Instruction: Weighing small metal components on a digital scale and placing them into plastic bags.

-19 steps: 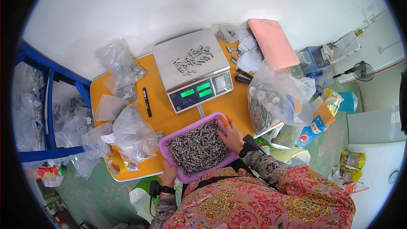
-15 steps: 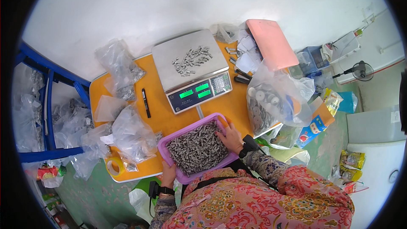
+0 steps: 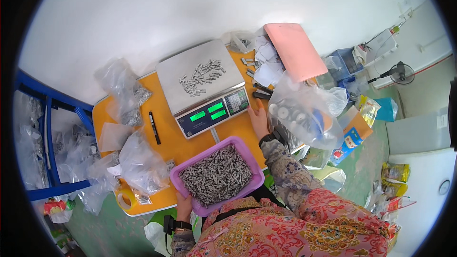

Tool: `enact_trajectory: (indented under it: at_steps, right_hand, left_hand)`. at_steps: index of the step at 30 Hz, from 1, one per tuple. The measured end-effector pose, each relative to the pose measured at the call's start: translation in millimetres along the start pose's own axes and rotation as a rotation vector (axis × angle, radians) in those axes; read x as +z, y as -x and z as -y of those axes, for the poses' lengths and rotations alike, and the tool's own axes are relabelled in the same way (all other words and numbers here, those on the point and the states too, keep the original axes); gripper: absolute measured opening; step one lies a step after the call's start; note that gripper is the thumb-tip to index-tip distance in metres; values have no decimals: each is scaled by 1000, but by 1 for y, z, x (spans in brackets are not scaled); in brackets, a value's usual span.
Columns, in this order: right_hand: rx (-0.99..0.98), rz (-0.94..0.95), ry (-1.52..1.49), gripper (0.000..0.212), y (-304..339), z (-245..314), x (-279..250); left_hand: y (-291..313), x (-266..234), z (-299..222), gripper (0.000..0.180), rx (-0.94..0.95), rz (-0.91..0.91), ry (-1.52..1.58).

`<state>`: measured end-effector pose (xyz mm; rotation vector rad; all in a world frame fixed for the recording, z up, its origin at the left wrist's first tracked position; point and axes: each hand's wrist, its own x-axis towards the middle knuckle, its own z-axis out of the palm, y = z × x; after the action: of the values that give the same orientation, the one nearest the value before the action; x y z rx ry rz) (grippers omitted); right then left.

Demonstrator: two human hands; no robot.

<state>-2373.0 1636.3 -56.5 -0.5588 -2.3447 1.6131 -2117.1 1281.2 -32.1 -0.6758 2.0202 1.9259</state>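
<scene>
Fingers of the left hand (image 3: 184, 204) grip the purple tray (image 3: 258, 179), near-left rim.
I find the tray nearside of the scale (image 3: 167, 78); the right hand (image 3: 259, 123) extends, fingers spread, beside the keypad (image 3: 236, 102).

Downward fisheye view from head height

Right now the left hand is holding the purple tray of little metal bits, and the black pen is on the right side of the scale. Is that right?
Not quite: the black pen lies to the left of the scale, as the head view shows. The left hand does hold the purple tray of metal bits.
</scene>
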Motion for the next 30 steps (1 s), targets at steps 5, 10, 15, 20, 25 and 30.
enact_trajectory:
  at_steps: [5,10,15,20,25,30]
  right_hand:
    - [311,205,-168,39,-20,25,10]
    - [232,193,-227,39,-23,17,13]
    - [166,124,-48,38,-28,3,20]
    - [138,101,139,39,-25,12,24]
    - [109,72,26,44,-34,-5,24]
    - [96,150,-129,51,-26,-21,23]
  left_hand:
    - [7,-6,-1,54,-52,-39,-60]
    - [6,-3,2,59,-36,-47,-107]
    - [5,-2,-3,64,-74,-25,-56]
    - [7,-4,-2,66,-46,-37,-85]
    - [3,2,-8,62,-83,-62,-50]
    - [3,-2,2,60,-26,-52,-24]
